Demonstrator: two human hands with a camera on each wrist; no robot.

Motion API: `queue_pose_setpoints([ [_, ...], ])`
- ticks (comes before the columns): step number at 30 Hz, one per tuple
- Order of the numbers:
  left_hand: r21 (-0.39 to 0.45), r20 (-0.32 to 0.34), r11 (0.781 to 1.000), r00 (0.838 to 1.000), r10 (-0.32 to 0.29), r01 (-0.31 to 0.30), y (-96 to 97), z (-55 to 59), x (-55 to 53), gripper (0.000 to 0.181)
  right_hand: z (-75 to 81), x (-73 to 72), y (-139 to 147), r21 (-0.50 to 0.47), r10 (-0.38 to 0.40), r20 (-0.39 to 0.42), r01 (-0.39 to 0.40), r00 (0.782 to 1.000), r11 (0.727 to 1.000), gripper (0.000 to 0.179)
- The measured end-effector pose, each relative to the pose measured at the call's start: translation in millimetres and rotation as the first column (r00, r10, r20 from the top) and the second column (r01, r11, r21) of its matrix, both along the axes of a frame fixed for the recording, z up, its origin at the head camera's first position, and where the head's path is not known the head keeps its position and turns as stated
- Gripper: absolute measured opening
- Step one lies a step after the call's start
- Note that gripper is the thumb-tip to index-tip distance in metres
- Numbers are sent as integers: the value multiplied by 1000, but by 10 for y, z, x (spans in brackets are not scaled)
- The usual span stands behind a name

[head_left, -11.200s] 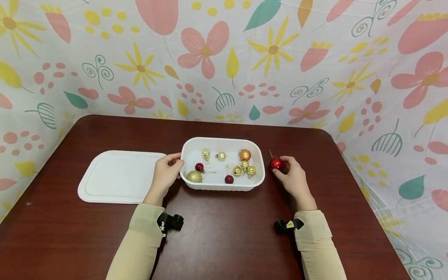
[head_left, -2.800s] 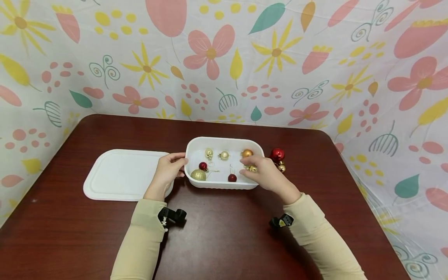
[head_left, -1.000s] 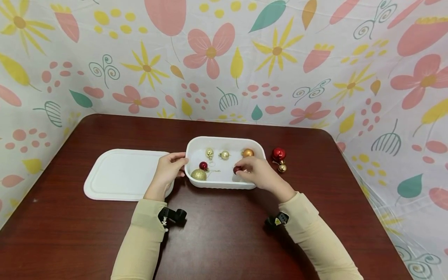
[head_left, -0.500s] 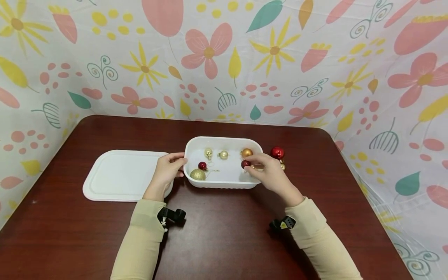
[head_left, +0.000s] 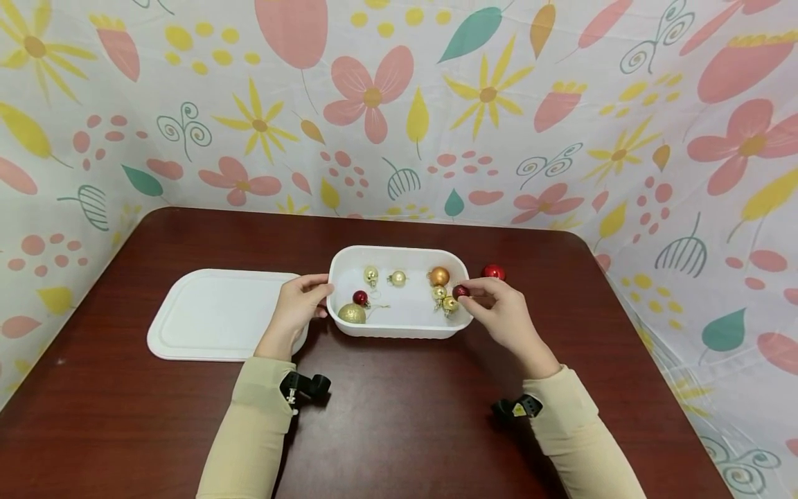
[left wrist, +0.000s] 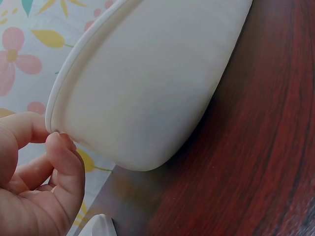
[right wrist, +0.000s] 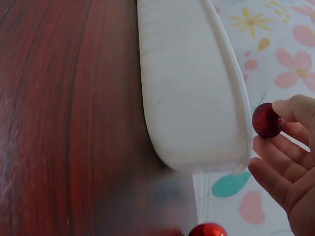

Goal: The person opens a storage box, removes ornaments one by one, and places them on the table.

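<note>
My left hand (head_left: 298,305) pinches the left rim of a white rectangular tub (head_left: 399,331), thumb on the rim, as the left wrist view also shows. At the tub's right rim, my right hand (head_left: 503,310) holds a dark red Christmas bauble (right wrist: 266,120) between thumb and fingers. Inside the tub, a glittery gold bauble (head_left: 352,314) and a small red bauble (head_left: 360,298) lie at the left. Two small pale gold baubles, one of them this bauble (head_left: 397,278), sit toward the back. An orange-gold bauble (head_left: 439,276) and small shiny gold baubles (head_left: 449,305) lie at the right.
A white lid (head_left: 215,315) lies flat on the brown table (head_left: 386,416), left of the tub. On the table to the right is a shiny red bauble (head_left: 494,272), partly behind my right hand. A flower-print cloth (head_left: 374,173) hangs behind the table.
My right hand picked up the dark red bauble from the tub's front right and moved it rightward to the right rim. My left hand stayed on the left rim.
</note>
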State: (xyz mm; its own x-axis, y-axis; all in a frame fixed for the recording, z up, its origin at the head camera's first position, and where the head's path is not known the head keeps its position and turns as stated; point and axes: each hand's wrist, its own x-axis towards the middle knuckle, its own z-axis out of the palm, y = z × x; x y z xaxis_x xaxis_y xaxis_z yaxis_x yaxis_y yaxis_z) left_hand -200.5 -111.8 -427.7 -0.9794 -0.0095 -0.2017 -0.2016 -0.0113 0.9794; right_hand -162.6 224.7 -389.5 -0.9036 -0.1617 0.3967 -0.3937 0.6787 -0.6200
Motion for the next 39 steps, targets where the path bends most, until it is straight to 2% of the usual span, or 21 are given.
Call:
queue_pose_setpoints([
  [10,5,-6,1000,1000,3,-3,2,-6,-4,34,-95,27,273,-49,-107,-21,106,994,993,29],
  [16,1,-10,1000,1000,-1,1,0,-6,-1,35,-124,53,431,-75,-175,9,175,985,982,29],
  [30,-1,-9,1000,1000,1,-1,1,-20,-3,35,-260,27,700,-8,-312,42,313,949,950,30],
  [39,6,-10,1000,1000,6,-5,3,-19,-6,34,-339,-24,813,87,-394,108,387,913,918,28],
])
